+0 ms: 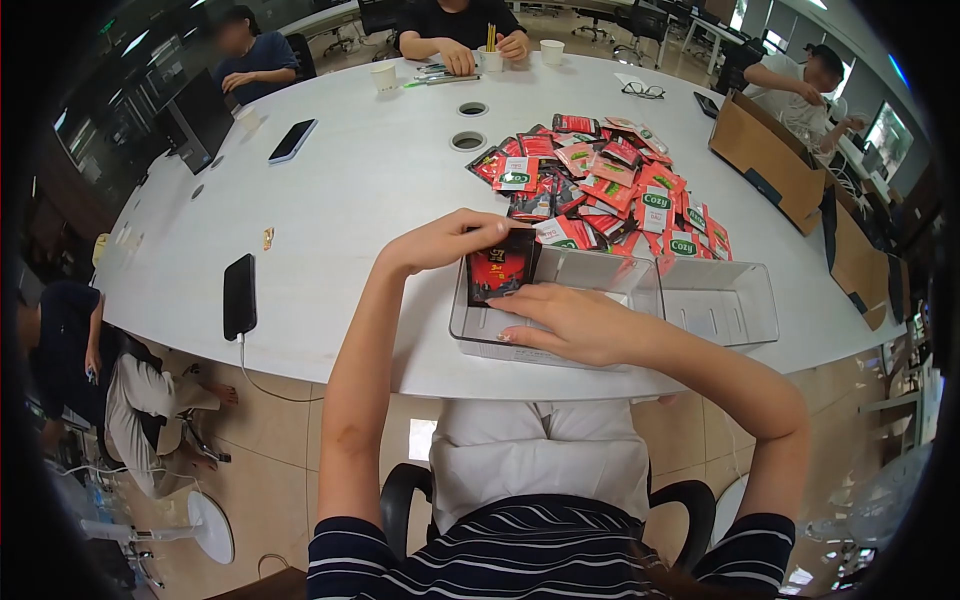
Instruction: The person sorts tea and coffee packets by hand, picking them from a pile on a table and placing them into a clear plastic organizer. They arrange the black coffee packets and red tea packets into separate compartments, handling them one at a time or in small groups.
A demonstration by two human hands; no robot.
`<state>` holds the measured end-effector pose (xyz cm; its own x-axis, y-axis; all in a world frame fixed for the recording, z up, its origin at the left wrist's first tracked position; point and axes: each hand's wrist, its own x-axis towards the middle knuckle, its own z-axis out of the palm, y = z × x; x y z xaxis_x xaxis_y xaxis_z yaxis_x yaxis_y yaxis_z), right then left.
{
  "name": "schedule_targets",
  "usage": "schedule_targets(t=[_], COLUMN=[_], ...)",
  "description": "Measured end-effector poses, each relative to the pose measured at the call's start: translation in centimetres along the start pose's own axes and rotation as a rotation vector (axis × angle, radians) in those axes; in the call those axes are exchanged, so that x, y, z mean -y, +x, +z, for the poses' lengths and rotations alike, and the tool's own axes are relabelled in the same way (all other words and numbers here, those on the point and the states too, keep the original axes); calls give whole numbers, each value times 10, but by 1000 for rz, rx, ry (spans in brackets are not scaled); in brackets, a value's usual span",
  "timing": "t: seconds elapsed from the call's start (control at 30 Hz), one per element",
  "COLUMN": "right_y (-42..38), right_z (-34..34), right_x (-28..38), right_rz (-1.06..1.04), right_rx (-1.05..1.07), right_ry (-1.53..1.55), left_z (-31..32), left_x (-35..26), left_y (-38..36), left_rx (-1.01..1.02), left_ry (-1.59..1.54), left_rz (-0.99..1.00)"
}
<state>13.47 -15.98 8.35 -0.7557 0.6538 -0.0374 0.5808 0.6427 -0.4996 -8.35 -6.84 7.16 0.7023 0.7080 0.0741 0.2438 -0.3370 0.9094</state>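
Observation:
A clear plastic box (615,352) with two compartments stands at the table's near edge. Upright at the left end of its left compartment are black and red coffee sachets (495,272); how many cannot be told. My left hand (445,238) is closed on their top edge, some of its fingers hidden. Against the lower front of the sachets lie the outstretched fingers of my right hand (570,322), its thumb apart, reaching over the box's near wall. Behind the box spreads a loose pile of red Cozy tea packets (655,200) mixed with black and red sachets (531,205).
A phone on a cable (240,297) and another phone (293,141) lie to the left. Brown cardboard boxes (770,165) stand at the right edge. Glasses (643,91), paper cups (385,78) and pens (440,79) are farther back. Other people sit around the table.

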Motion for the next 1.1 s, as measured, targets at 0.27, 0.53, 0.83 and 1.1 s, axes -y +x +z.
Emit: schedule_targets(t=[0.27,0.53,0.83,1.1], right_y=[-19,34,108,120], right_z=[-51,-84,-63,-82], right_x=[14,-73,-144,-165], right_rz=[-7,189,534,639], right_rx=[-171,-416,-259,-44], right_ry=[51,-145,-401,-200], left_z=[-5,-9,-9,-4], left_x=[8,53,60,43], left_y=[13,26,30,26], left_rx=[-183,-488,-711,-653], left_ry=[-172,-240,-266,-268], left_rz=[-113,-57,30,43])
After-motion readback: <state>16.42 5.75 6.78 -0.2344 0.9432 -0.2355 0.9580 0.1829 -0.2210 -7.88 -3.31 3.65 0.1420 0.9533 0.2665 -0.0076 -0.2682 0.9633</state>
